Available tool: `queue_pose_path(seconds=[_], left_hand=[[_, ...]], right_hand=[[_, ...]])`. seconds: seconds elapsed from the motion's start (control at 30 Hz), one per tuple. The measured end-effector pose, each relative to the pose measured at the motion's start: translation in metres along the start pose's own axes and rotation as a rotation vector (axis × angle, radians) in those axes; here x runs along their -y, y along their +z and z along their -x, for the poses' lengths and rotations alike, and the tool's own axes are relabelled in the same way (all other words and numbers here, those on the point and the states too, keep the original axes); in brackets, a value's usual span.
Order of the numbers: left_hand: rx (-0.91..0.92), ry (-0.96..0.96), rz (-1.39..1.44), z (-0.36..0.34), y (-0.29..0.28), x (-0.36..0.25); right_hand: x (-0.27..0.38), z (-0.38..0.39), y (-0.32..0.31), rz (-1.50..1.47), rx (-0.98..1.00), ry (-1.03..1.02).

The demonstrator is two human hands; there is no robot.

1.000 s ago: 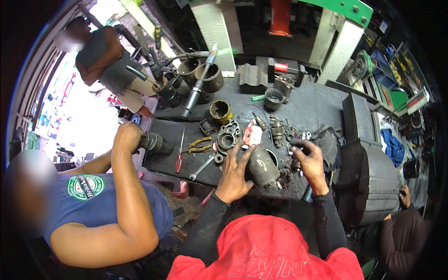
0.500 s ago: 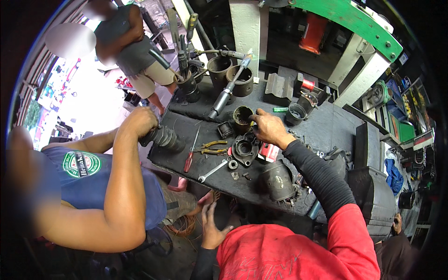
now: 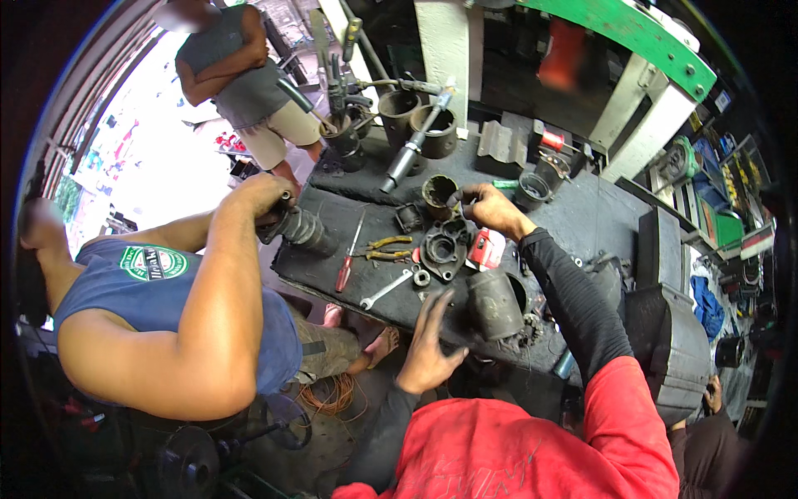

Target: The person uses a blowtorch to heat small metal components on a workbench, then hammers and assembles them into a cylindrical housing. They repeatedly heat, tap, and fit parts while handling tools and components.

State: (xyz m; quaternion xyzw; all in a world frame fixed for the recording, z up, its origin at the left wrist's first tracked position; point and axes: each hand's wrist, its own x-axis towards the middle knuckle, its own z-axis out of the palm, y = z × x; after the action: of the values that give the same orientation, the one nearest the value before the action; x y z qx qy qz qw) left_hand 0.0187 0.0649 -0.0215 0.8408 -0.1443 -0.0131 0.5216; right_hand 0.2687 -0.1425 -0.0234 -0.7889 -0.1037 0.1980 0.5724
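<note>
My left hand [image 3: 428, 353] hovers at the bench's front edge with fingers apart, holding nothing, left of a worn metal cylinder [image 3: 491, 306]. My right hand [image 3: 492, 212] reaches over the bench, fingertips pinched beside a small grimy cup [image 3: 438, 187]; what is between them I cannot make out. Below it lie a flanged housing [image 3: 445, 258], a red-and-white box [image 3: 485, 246], a small ring [image 3: 421, 278] and a dark fitting [image 3: 408, 218]. A wrench [image 3: 386, 289], yellow-handled pliers [image 3: 389, 249] and a red-handled screwdriver [image 3: 346, 270] lie to the left.
A co-worker in blue [image 3: 166, 324] grips a ribbed part [image 3: 309, 233] at left; another person [image 3: 238, 75] stands behind. Large sockets [image 3: 432, 145] with tools, a green-and-white frame [image 3: 623, 41] and metal blocks [image 3: 499, 145] are at back. A dark housing [image 3: 665, 349] and another person's hand [image 3: 713, 391] are right.
My right hand has moved from beside the cylinder up to the small cup. My left hand left the cylinder, dropped below the bench, then rose to its edge. The co-worker's hand lifted slightly.
</note>
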Motion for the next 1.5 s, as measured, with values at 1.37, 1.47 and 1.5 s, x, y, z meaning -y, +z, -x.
queue_pose_path(seconds=[1.37,1.47,1.5], left_hand=[[0.439,0.527,-0.522,-0.106,0.008,-0.030],[0.443,0.532,-0.515,-0.107,0.008,-0.030],[0.442,0.534,-0.515,-0.108,0.008,-0.029]], right_hand=[[-0.056,0.300,0.086,0.883,-0.352,-0.169],[-0.053,0.304,0.084,0.979,-0.411,-0.198],[-0.053,0.303,0.084,0.972,-0.424,-0.209]])
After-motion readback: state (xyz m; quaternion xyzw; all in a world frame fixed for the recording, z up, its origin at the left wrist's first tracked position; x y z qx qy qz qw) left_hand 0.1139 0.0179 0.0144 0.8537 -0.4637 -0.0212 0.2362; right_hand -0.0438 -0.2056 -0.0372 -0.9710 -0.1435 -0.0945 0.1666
